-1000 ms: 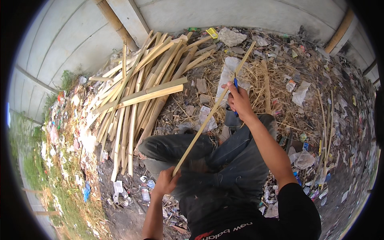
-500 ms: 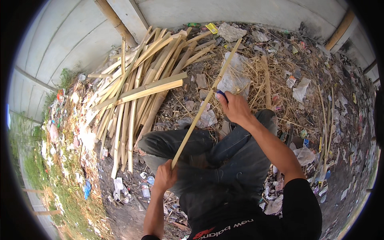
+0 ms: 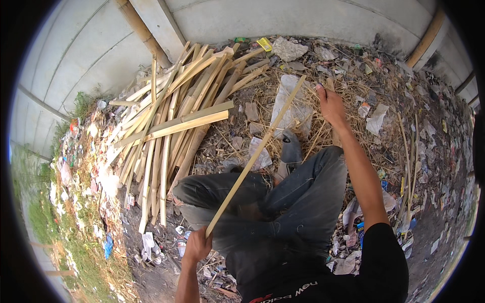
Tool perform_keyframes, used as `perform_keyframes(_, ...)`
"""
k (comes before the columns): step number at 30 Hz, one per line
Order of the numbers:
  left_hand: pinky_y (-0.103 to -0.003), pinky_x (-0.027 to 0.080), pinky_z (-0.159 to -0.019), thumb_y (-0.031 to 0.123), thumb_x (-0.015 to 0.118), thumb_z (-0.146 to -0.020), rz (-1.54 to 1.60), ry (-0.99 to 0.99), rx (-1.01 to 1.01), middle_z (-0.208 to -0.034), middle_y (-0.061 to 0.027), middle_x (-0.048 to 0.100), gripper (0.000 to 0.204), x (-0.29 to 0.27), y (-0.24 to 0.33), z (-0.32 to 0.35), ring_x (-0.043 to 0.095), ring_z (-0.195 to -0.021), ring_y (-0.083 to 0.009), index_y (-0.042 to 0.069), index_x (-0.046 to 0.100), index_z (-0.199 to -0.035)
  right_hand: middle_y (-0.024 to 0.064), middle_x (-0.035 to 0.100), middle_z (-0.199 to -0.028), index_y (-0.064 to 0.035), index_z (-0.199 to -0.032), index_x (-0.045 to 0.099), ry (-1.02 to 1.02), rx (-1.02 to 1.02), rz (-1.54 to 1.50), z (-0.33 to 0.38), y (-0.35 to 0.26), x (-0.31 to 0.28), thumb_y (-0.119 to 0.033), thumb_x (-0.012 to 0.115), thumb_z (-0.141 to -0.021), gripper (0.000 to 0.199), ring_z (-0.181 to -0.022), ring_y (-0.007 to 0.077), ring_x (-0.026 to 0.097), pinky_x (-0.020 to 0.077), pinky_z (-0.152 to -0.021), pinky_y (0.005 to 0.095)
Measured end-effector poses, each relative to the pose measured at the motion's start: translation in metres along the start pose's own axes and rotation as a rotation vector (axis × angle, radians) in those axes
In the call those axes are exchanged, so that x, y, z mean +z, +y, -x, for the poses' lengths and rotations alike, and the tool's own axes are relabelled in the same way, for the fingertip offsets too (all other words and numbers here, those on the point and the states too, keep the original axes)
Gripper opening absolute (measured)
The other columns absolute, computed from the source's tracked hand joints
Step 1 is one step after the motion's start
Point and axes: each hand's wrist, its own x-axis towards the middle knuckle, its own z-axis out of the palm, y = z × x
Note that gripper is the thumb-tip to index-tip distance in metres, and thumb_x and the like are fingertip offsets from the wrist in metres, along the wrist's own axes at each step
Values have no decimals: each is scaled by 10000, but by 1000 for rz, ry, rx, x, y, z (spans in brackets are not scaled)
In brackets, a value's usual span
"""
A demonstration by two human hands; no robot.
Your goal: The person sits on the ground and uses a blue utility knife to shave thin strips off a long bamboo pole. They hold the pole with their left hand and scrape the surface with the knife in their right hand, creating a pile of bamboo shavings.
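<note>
Gripping the near end of a long bamboo strip (image 3: pixel 255 154), the person's left hand (image 3: pixel 198 245) is clenched tight around it, down by the bent left knee. From there the strip runs up and away over the crossed legs in grey trousers (image 3: pixel 283 202), and its far tip ends over a crumpled clear plastic sheet (image 3: pixel 290 103).

The right hand (image 3: pixel 329 103) is stretched out just past that tip, on the far side of the strip from the big pile of split bamboo (image 3: pixel 172 121). It looks loosely curled over the straw, but whether it's actually pinching anything can't be told from this angle.

Best guess at doing this bit well: keep the left fist locked so the strip doesn't twist, and steady the far end before working along it, since a thin strip that long will likely whip and flex. Edges on split bamboo are probably sharp, so sliding a bare palm along it is risky.

As for containers, nothing really holds anything. Near the strip's low end a few flattened bottles (image 3: pixel 182 245) lie in the dirt, contents not visible. Past the pile stands a pale concrete wall (image 3: pixel 303 20), with a yellow wrapper (image 3: pixel 264 44) at its foot.
</note>
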Motion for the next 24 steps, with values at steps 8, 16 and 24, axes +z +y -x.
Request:
perform_keyframes(8,-547,466,-639,132,597,-1029,140,24,28,-746,-274,641,188,19,18,-34,631,-755,-534,-25,598,-926,27,489,-581,-26,-840,649,-274,16,-694,60,-74,40,-522,643,-1055,540,-535,160,495,394,-543,385)
perform_keyframes(16,-438,548,-753,286,635,-1030,178,-195,-53,-810,-184,700,317,17,40,-46,713,-775,-370,-26,689,-1052,-64,429,-581,-55,-872,645,-422,186,-925,78,-94,49,-490,674,-1055,473,-497,59,389,304,-485,306)
perform_keyframes(24,-412,577,-856,99,757,-895,251,545,491,-1100,-178,721,341,-27,149,-79,732,-976,-347,-9,711,-1216,-27,492,-616,-37,-891,698,-453,114,-713,102,-110,53,-556,676,-1030,538,-584,107,454,375,-573,344)
